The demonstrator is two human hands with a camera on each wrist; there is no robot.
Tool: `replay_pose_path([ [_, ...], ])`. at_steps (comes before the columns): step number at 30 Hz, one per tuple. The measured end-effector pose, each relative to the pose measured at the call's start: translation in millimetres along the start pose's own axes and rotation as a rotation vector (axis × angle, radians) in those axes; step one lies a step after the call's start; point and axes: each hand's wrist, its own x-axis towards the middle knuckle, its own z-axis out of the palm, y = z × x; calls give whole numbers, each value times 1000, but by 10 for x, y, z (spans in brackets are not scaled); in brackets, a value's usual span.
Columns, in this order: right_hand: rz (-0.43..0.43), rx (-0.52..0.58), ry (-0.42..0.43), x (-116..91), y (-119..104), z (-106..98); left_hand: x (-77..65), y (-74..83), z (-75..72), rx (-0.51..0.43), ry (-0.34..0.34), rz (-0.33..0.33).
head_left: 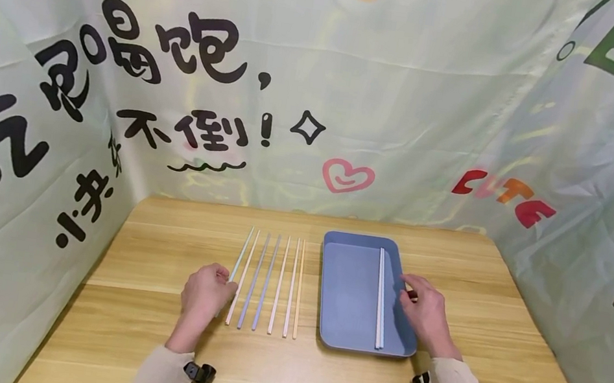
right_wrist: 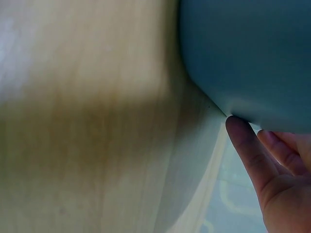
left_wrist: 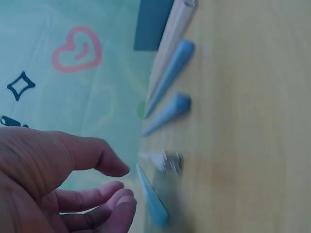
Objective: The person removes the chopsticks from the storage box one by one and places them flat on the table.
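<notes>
My left hand [head_left: 207,292] is over the light-blue chopstick [head_left: 242,252] at the left end of a row on the table. In the left wrist view, thumb and fingers are bent with a gap between them, and that chopstick [left_wrist: 153,199] lies just beyond the fingertips. Beside it are a pale pink chopstick [head_left: 243,277] and two blue-violet ones [head_left: 254,282]. My right hand [head_left: 427,312] is at the right side of a blue-grey tray [head_left: 347,302], fingertips [right_wrist: 237,125] at its wall. Two pale chopsticks [head_left: 381,300] lie side by side in the tray.
Further right in the row lie pale pink chopsticks [head_left: 278,286] and a yellowish one [head_left: 300,289], close to the tray's left side. The wooden table [head_left: 133,298] is enclosed by printed cloth [head_left: 429,117] at the back and both sides.
</notes>
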Motion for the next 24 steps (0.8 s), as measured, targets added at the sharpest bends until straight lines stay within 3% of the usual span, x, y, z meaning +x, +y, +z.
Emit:
replay_pose_path([
  [4,3,-4,-3,3,-7,-5,-32,205,67,-53,45,26],
  [9,10,-6,-11,-5,-28,-14,-119,507,219,-131,49,90],
  [24,-3,-22,-3,-16,-6,5,-358,1186,691,-354,-109,241],
])
